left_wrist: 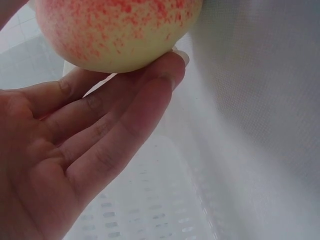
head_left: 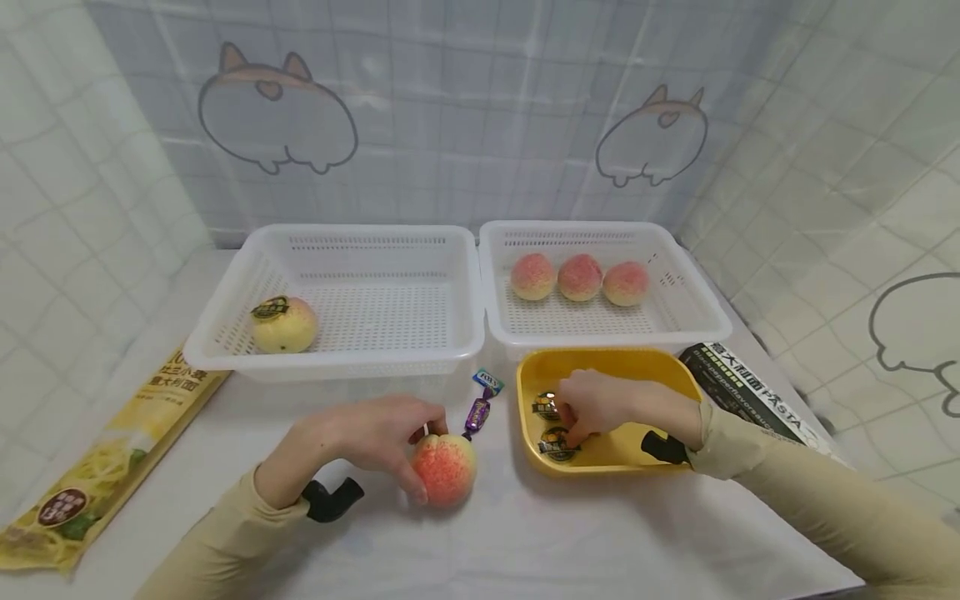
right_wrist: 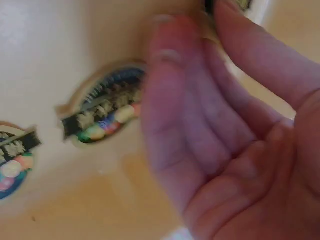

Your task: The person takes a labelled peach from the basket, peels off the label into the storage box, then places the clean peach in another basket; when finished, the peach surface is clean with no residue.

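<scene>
My left hand (head_left: 378, 437) grips a red-speckled peach (head_left: 444, 471) at the front middle of the table. In the left wrist view, the fingers lie along one side of it. My right hand (head_left: 600, 404) is down inside a yellow tub (head_left: 622, 454). Its fingers are bent, and thumb and fingertips stand apart. Dark oval fruit stickers lie in the tub, one sticker (head_left: 557, 444) close to the thumb and another sticker (head_left: 546, 407) by the fingers. In the right wrist view, part of a dark label (right_wrist: 245, 5) shows past the thumb; no grip on it is visible.
A white basket (head_left: 397, 362) at back left holds a peach (head_left: 285, 325) bearing a sticker. The right white basket (head_left: 607, 337) holds three peaches (head_left: 579, 277). Wrapped candies (head_left: 480, 410) lie between the hands. Pasta packs flank the table: yellow pack (head_left: 112, 458), black box (head_left: 750, 392).
</scene>
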Demonstrator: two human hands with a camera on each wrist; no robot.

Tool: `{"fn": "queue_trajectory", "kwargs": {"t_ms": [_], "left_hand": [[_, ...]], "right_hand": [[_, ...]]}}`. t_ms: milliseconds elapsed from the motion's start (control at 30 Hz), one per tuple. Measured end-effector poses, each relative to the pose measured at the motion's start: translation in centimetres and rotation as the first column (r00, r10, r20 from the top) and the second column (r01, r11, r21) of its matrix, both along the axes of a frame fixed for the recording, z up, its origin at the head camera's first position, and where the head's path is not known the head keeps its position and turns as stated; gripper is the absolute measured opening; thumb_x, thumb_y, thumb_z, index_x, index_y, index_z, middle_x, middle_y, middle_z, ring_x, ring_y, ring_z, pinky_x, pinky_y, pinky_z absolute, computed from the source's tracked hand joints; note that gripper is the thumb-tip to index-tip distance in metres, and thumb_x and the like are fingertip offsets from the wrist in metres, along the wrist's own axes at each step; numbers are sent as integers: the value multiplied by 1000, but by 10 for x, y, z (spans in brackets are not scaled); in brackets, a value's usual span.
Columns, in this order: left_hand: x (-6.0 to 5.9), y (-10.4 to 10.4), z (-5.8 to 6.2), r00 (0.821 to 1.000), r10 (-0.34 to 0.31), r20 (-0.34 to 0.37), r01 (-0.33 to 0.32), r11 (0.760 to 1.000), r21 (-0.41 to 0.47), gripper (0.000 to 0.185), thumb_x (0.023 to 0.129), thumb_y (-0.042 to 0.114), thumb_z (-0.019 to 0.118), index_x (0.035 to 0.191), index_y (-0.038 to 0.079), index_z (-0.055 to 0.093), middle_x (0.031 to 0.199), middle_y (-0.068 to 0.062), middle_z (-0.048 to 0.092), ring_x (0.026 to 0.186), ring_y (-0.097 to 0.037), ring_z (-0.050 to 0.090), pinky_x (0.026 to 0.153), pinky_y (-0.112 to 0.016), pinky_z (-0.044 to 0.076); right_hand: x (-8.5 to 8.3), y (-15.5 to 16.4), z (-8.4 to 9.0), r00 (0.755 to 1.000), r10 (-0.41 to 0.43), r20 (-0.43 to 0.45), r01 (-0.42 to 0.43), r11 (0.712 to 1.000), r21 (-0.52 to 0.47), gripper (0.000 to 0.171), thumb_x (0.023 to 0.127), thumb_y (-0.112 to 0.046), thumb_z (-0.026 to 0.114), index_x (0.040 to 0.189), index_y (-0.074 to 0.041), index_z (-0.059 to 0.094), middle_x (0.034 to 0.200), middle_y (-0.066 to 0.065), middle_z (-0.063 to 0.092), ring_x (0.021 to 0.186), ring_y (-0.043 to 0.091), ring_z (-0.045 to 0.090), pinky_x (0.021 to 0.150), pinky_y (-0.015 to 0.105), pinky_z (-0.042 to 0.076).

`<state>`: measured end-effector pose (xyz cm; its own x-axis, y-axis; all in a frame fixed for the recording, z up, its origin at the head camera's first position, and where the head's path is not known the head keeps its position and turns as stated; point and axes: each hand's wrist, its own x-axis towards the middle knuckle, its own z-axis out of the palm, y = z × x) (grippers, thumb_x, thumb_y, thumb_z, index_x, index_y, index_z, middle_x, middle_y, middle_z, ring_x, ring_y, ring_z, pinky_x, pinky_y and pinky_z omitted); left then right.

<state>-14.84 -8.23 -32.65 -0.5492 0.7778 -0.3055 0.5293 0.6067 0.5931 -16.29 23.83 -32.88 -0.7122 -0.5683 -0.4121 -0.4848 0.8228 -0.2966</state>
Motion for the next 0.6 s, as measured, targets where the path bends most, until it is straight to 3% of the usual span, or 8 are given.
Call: {"fn": "queue_trajectory", "kwargs": {"t_ms": [100, 167, 300, 367, 433, 600], "left_hand": [[-1, -1, 1, 1000, -13, 2, 13, 1000, 15, 51, 65, 32, 94, 103, 20, 62, 97, 13, 62, 92, -11, 56, 84, -30, 50], [-1, -2, 2, 1000, -12, 9, 12, 1000, 17, 51, 65, 32, 93, 103, 19, 62, 98, 13, 62, 93, -11, 56, 85, -30, 50], [-3, -6, 5, 1000, 0, 18, 0, 1000, 13, 50, 65, 32, 94, 103, 20, 63, 98, 13, 63, 94, -11, 57, 86, -31, 50], [-4, -7, 5, 1000, -3, 21, 3, 1000, 14, 51, 65, 32, 94, 103, 20, 63, 98, 13, 63, 94, -11, 58, 86, -31, 50], [-5, -7, 4, 1000, -12, 23, 11, 1000, 23, 50, 66, 32, 94, 103, 19, 62, 97, 13, 64, 92, -10, 58, 85, -29, 50], [-7, -8, 0, 999, -10, 47, 9, 1000, 23, 51, 67, 34, 93, 103, 18, 61, 95, 12, 63, 91, -10, 59, 83, -28, 51]], "right_hand": [[8, 7, 22, 998, -53, -26, 52, 997, -58, 13, 82, -17, 81, 78, -14, 69, 67, -9, 60, 58, 5, 53, 57, 20, 46], [18, 6, 41, 990, -101, -100, 87, 988, -130, 9, 86, -18, 78, 85, -15, 69, 70, -9, 61, 59, 5, 54, 59, 22, 48], [42, -19, 66, 942, -142, -304, 43, 950, -310, 9, 88, -20, 77, 92, -17, 69, 76, -11, 63, 67, 5, 56, 65, 24, 51], [53, -40, 64, 923, -113, -368, -20, 941, -338, 12, 88, -22, 78, 96, -18, 69, 81, -11, 64, 71, 6, 57, 67, 23, 51], [61, -61, 55, 920, -45, -390, -91, 941, -326, 18, 88, -25, 78, 101, -18, 68, 85, -10, 64, 73, 7, 56, 68, 21, 51], [76, -98, 22, 905, 122, -408, -205, 964, -167, 44, 83, -38, 82, 115, -17, 61, 95, -7, 62, 81, 9, 57, 73, 20, 51]]}}
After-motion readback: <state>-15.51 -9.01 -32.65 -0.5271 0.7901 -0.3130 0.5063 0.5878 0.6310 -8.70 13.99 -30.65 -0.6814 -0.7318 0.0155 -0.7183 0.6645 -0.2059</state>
